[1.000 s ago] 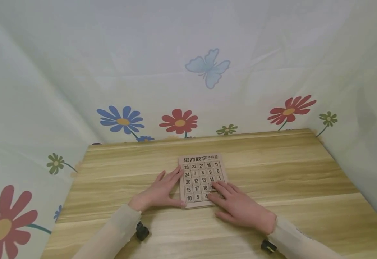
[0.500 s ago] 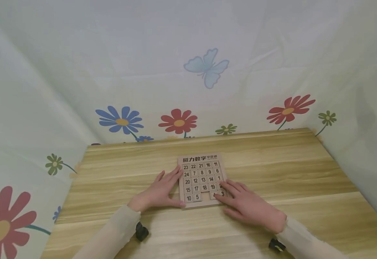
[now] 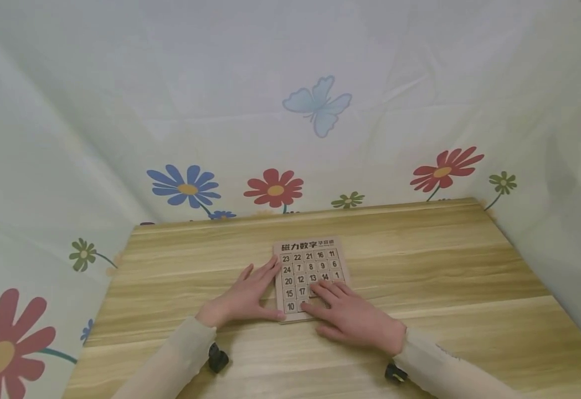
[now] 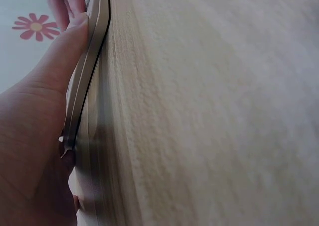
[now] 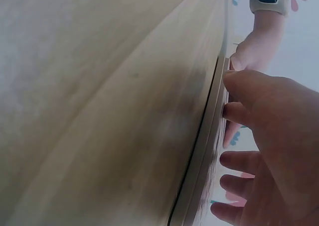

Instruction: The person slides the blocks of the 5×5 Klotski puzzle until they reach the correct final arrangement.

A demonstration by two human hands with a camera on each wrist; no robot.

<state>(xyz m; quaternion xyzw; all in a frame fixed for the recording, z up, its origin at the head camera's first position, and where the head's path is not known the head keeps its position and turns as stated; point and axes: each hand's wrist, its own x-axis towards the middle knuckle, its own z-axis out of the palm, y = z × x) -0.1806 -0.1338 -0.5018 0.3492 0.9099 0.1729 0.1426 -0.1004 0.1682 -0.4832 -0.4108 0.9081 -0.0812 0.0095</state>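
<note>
At the lower centre of the frame, a number board [image 3: 310, 244] lies flat on the wooden table [image 3: 420, 249]. The left hand [image 3: 242, 299] braces the board's left edge, thumb and fingers spread apart, the thumb at the lower left corner. The right hand [image 3: 352, 316] lays its fingers, spaced apart, over lower number tiles [image 3: 302, 292], covering several.

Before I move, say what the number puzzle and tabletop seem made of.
Number puzzle: matt, likely wood or fibreboard; tan, layered-looking edge in the wrist views. Tabletop: low-sheen wood or wood-look laminate; streaked grain shows, but it could be printed.
</note>
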